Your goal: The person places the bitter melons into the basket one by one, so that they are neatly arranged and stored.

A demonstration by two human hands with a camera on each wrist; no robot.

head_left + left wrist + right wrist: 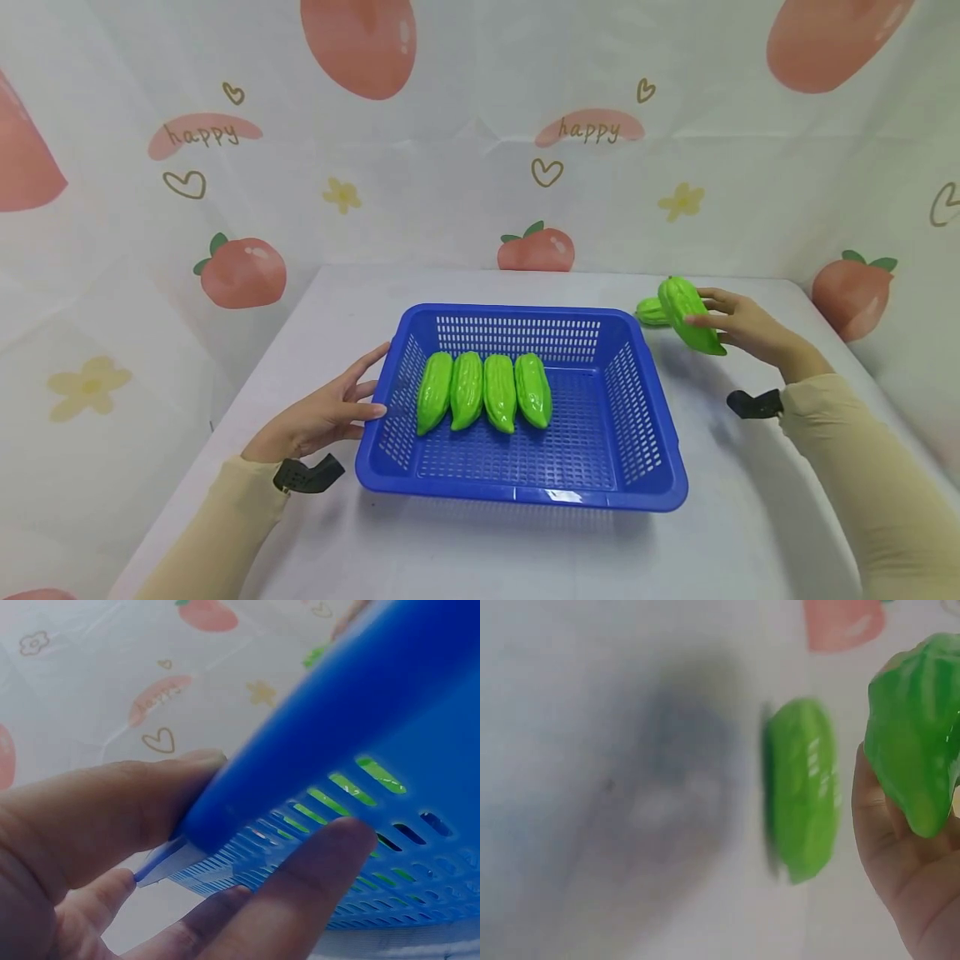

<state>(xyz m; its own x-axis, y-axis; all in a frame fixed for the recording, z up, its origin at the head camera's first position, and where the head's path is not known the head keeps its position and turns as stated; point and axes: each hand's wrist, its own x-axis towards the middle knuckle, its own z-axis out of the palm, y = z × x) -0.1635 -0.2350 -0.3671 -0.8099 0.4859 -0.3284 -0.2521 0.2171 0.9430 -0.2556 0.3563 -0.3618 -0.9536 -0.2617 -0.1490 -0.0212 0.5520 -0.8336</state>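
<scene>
My left hand (324,415) grips the left rim of a blue plastic basket (525,495). In the left wrist view its thumb (187,769) lies against the rim, and other fingers touch the slotted wall below. Several bright green bitter melons (483,392) lie side by side in the basket's left and middle part. Beyond the basket's right side, my right hand (750,327) holds another bitter melon (686,317) raised over the table, tilted. Behind it a further bitter melon (651,312) lies on the table; the right wrist view shows that melon (804,791) whole.
The white table (480,554) carries the basket. A white cloth with printed fruit and hearts (450,183) hangs behind and at both sides. A black wrist device (309,475) sits on the left sleeve, and another device (753,404) on the right.
</scene>
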